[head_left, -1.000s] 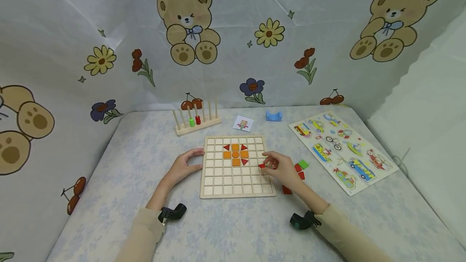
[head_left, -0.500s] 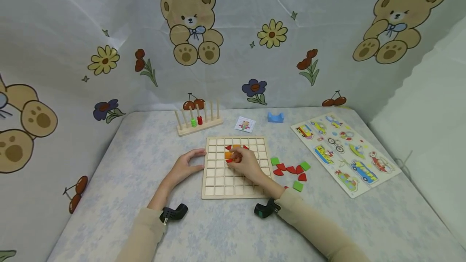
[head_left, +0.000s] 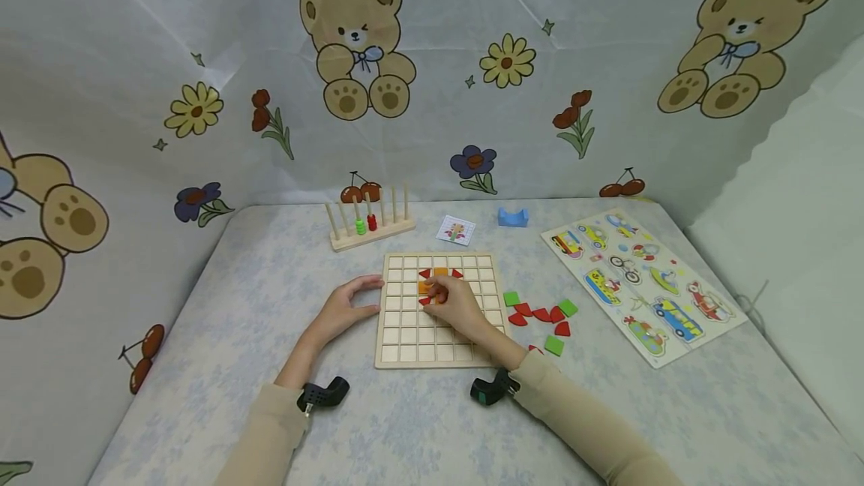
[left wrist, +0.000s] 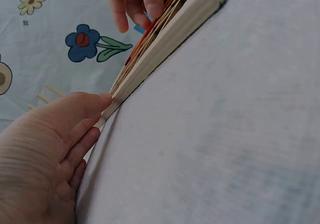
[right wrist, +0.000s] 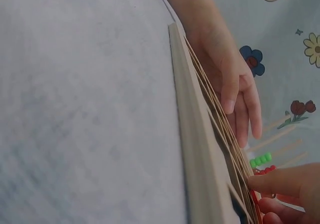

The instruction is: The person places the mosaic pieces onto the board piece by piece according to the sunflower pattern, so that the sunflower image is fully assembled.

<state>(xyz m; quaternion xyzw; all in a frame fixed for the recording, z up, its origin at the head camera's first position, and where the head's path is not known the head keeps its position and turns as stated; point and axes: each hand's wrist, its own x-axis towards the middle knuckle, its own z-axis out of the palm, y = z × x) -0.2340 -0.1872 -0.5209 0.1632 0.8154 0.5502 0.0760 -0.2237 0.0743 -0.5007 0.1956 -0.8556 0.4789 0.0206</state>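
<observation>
A wooden grid board [head_left: 398, 336] lies on the table. On it, orange square tiles [head_left: 441, 271] and red fan-shaped tiles [head_left: 457, 273] form a pattern, partly hidden by my right hand [head_left: 464, 313]. That hand's thumb and fingers pinch a red fan-shaped tile [head_left: 424, 301] down at the board, just below an orange tile at the pattern's left. My left hand [head_left: 346, 307] rests at the board's left edge with relaxed fingers; in the left wrist view its thumb [left wrist: 95, 101] touches the board's rim.
Loose red tiles [head_left: 541, 314] and green square tiles [head_left: 554, 345] lie right of the board. Behind it stand a peg rack [head_left: 378, 233] with beads, a pattern card [head_left: 456, 230] and a blue holder [head_left: 513, 218]. A vehicle puzzle board [head_left: 641, 283] lies at the right.
My right hand has moved left from the board's right edge to the pattern, carrying the red tile, and has stayed there since half a second ago. The left hand keeps its place.
</observation>
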